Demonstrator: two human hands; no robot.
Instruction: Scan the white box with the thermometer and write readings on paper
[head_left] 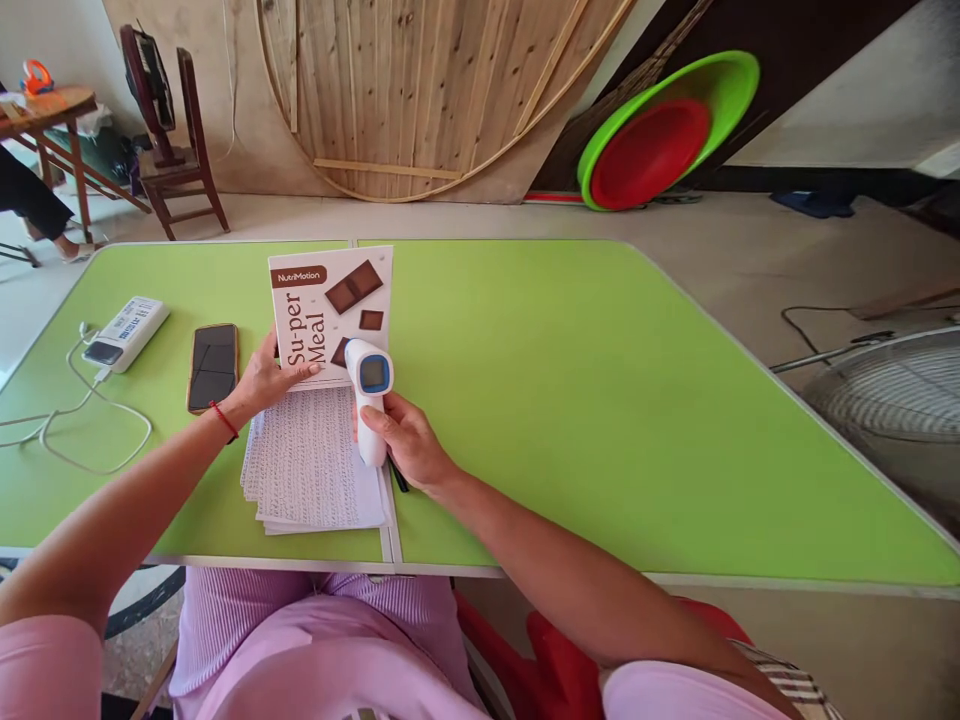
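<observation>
The pink shirt [337, 660] is filling the near edge, and beyond it the green worktop [540, 400] is spreading left and right. Left of its middle, a stack of handwritten papers [315, 460] is lying. Just beyond, the white Su-per Meal box [336, 318] is standing with its printed face toward the person; the left hand [270, 378] is pinching its near left corner, thumb in front. The white handheld thermometer [367, 397] is resting in the right hand [409, 438], whose fingers are wrapping its handle. Its long axis is running roughly near to far, its head overlapping the box's near right corner; whether they are touching, I cannot tell. The box is lying far and left of the right fingers, the left hand being nearer. A dark phone [213, 368] is lying farther left, and a black pen [398, 476] is lying beside the right hand.
</observation>
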